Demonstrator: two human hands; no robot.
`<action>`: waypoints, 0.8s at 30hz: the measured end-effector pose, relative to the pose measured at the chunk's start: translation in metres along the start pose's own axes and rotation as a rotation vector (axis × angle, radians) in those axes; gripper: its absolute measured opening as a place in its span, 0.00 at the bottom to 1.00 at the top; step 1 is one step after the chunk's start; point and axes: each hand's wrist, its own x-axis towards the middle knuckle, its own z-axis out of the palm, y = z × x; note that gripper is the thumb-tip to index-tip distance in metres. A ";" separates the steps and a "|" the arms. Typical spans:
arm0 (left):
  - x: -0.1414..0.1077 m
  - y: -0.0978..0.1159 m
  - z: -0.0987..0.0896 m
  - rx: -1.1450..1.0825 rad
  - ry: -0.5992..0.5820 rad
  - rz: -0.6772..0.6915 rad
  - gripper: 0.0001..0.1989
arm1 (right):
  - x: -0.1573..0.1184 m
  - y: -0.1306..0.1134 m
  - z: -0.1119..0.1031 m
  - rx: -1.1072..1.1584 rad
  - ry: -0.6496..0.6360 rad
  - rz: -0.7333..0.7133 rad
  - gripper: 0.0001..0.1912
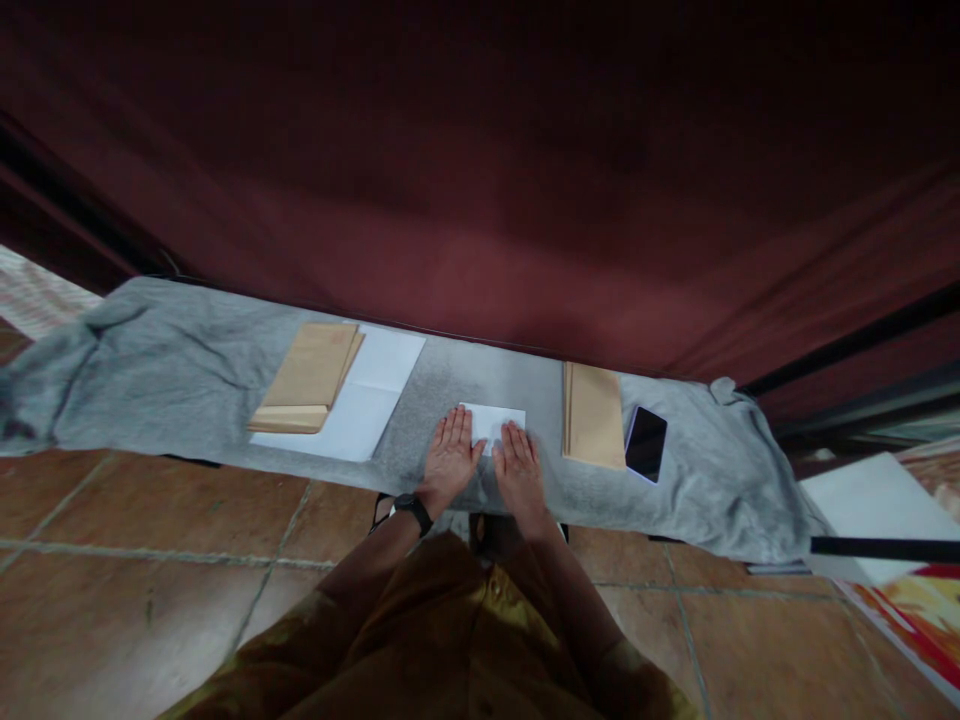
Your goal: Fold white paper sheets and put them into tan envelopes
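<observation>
A small folded sheet of white paper (491, 414) lies on the grey cloth in front of me. My left hand (452, 452) rests flat on its left part, fingers stretched out, with a dark watch on the wrist. Over the paper's right part lies my right hand (519, 468), also flat with its fingers extended. Part of the paper is hidden beneath both hands. To the left, brown envelopes (311, 372) sit on top of larger white sheets (379, 385). Another stack of brown envelopes (596, 415) is to the right of my right hand.
A grey cloth (180, 370) covers the long narrow surface. A phone (646, 443) with a dark screen lies beside the right envelopes. Dark red fabric (480, 230) hangs along the far edge. White paper (877, 505) sits at the far right, above the tiled floor (150, 600).
</observation>
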 end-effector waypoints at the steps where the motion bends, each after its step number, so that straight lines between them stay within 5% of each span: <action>1: 0.000 0.000 0.000 0.002 -0.002 0.003 0.34 | 0.005 -0.002 0.000 0.005 -0.004 -0.006 0.26; 9: 0.000 -0.003 -0.001 0.032 -0.037 0.015 0.34 | 0.032 -0.015 0.013 0.033 -0.048 -0.040 0.27; 24: 0.001 0.002 -0.005 0.037 -0.080 -0.026 0.33 | 0.032 0.000 0.027 -0.016 0.021 -0.005 0.26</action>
